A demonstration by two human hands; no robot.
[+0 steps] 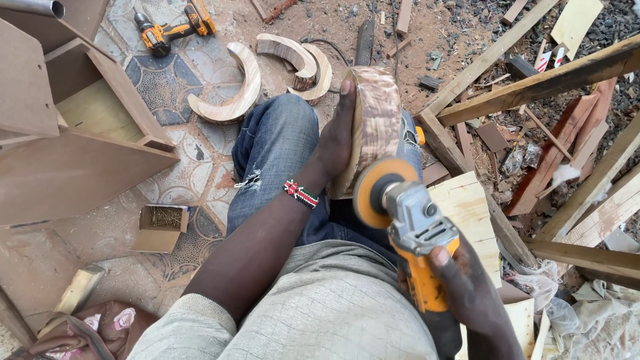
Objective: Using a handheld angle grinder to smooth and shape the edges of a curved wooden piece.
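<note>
While the left hand clamps the curved, thick wooden piece upright on the knee to steady it, the right hand grips the yellow angle grinder, its sanding disc touching the wood's lower edge. 3 similar curved pieces lie on the floor.

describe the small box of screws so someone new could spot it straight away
Start at the big brown board panels leaning at the left. Just below their lower edge, on the patterned tile floor, sits the small open cardboard box, left of the person's jeans-clad knee. It alone is filled with thin metal screws; the neighbours are wood.
</note>
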